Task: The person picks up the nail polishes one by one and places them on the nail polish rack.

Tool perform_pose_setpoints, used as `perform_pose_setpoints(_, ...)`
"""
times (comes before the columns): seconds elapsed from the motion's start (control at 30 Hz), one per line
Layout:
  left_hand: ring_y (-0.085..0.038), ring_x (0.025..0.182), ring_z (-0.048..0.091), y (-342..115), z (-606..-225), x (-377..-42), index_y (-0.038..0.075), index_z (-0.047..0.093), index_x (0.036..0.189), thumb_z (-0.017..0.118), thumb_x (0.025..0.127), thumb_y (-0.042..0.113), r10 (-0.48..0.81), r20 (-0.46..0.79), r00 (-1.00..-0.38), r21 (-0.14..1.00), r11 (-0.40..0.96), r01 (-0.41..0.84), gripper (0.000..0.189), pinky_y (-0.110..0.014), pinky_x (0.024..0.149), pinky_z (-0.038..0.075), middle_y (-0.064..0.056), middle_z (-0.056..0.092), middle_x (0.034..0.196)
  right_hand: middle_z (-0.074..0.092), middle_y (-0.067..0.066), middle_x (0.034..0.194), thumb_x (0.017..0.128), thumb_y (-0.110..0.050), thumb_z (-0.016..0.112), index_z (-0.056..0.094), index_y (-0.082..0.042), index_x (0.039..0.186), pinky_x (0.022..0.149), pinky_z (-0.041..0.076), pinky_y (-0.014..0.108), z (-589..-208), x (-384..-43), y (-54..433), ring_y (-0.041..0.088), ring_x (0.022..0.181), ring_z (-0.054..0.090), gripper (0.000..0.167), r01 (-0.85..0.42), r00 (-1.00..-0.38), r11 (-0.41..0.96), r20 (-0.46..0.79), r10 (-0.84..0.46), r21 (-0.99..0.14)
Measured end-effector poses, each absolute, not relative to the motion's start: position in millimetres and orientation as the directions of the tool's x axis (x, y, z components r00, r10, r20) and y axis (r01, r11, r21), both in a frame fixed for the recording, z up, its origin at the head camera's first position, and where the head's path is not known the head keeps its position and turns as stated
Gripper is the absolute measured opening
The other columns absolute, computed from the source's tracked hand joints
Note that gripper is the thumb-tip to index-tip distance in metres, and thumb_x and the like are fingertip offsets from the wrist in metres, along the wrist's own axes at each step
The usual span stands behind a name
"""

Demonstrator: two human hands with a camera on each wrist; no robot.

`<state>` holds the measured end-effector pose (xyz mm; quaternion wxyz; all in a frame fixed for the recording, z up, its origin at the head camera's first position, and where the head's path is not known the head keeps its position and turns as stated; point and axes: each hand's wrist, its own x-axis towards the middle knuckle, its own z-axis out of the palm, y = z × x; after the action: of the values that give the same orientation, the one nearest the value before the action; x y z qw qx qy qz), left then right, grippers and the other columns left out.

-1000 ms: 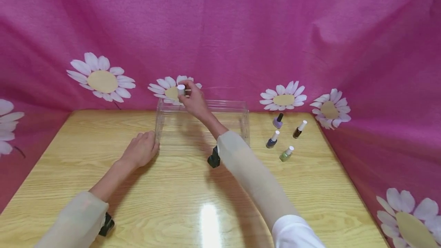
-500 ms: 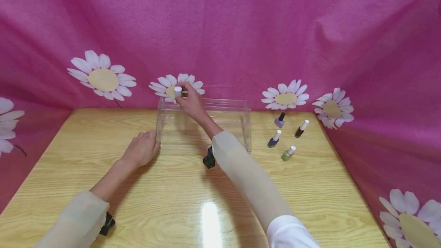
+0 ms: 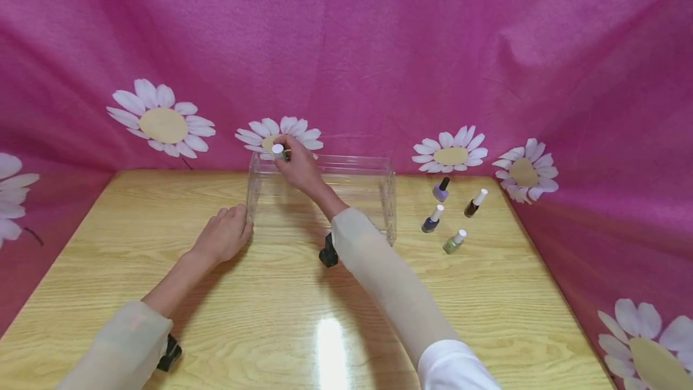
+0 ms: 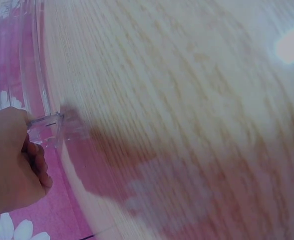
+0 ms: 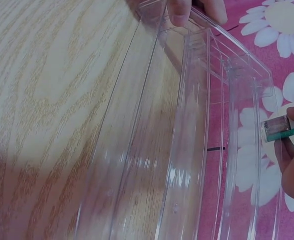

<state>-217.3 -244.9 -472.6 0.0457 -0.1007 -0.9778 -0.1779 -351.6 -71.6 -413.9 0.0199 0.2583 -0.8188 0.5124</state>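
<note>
A clear plastic tiered rack (image 3: pixel 391 203) stands at the back of the wooden table. My left hand (image 3: pixel 221 236) grips its left end panel; in the left wrist view the thumb lies on the clear edge (image 4: pixel 46 119) with the fingers curled below. Over the rack's upper left part, my right hand (image 3: pixel 301 168) pinches a white-capped nail polish bottle (image 3: pixel 278 150). Seen in the right wrist view, the bottle (image 5: pixel 277 129) has a glass base and a green part, held close to the top tier. Whether it touches the rack I cannot tell.
Several nail polish bottles stand right of the rack: a lilac one (image 3: pixel 441 191) with a black cap, and white-capped dark blue (image 3: pixel 431 224), dark brown (image 3: pixel 472 207) and green (image 3: pixel 452 244) ones. A pink flowered cloth (image 3: pixel 357 65) hangs behind the table.
My right hand has moved slightly left and lower with the nail polish bottle, toward the rack's top. The left hand keeps its grip on the rack's end.
</note>
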Motion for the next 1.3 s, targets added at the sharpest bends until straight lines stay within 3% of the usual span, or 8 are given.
perform_pose_setpoints(0.2,-0.038,0.086,0.054,-242,-472,-218,0.001,0.050,0.092,0.052,0.099,0.015,0.195,0.132,-0.972,0.329,0.916,0.228,0.016,-0.052,0.073,0.044,-0.015,0.058,0.086,0.066,0.011,0.116,0.091,-0.001,0.068,0.058,-0.004,0.118,0.086,0.048,0.022,-412,-352,-65,0.021,0.105,0.065,0.029,-0.452,-0.877,0.430,0.300,-0.376,-0.782)
perform_pose_setpoints(0.5,-0.038,0.084,0.054,-239,-472,-219,0.001,0.049,0.091,0.053,0.099,0.015,0.204,0.144,-0.968,0.324,0.915,0.241,0.017,-0.052,0.071,0.044,-0.014,0.057,0.083,0.066,0.010,0.120,0.094,-0.010,0.068,0.056,-0.005,0.125,0.088,0.047,0.023,-409,-351,-54,0.020,0.109,0.065,0.034,-0.445,-0.884,0.536,0.257,-0.390,-0.718)
perform_pose_setpoints(0.83,-0.040,0.085,0.055,-239,-469,-216,-0.001,0.050,0.093,0.051,0.100,0.015,0.220,0.151,-0.964,0.305,0.917,0.257,0.017,-0.053,0.072,0.045,-0.017,0.059,0.087,0.059,0.016,0.125,0.092,-0.015,0.070,0.048,0.000,0.139,0.092,0.047,0.030,-406,-353,-31,0.026,0.113,0.059,0.054,-0.508,-0.843,0.577,0.233,-0.485,-0.639)
perform_pose_setpoints(1.1,-0.040,0.085,0.055,-240,-469,-216,-0.001,0.051,0.095,0.050,0.100,0.015,0.215,0.146,-0.966,0.310,0.917,0.251,0.017,-0.053,0.072,0.044,-0.019,0.061,0.090,0.059,0.021,0.125,0.091,-0.003,0.067,0.055,0.004,0.129,0.095,0.046,0.033,-391,-350,0,0.032,0.113,0.060,0.040,-0.572,-0.805,0.524,0.309,-0.507,-0.631)
perform_pose_setpoints(1.3,-0.040,0.086,0.055,-242,-468,-215,-0.001,0.051,0.093,0.052,0.099,0.015,0.201,0.129,-0.971,0.318,0.919,0.233,0.017,-0.053,0.072,0.044,-0.017,0.060,0.087,0.060,0.020,0.124,0.093,-0.006,0.066,0.058,0.002,0.127,0.097,0.045,0.035,-376,-344,18,0.032,0.114,0.059,0.035,-0.601,-0.788,0.511,0.352,-0.505,-0.615)
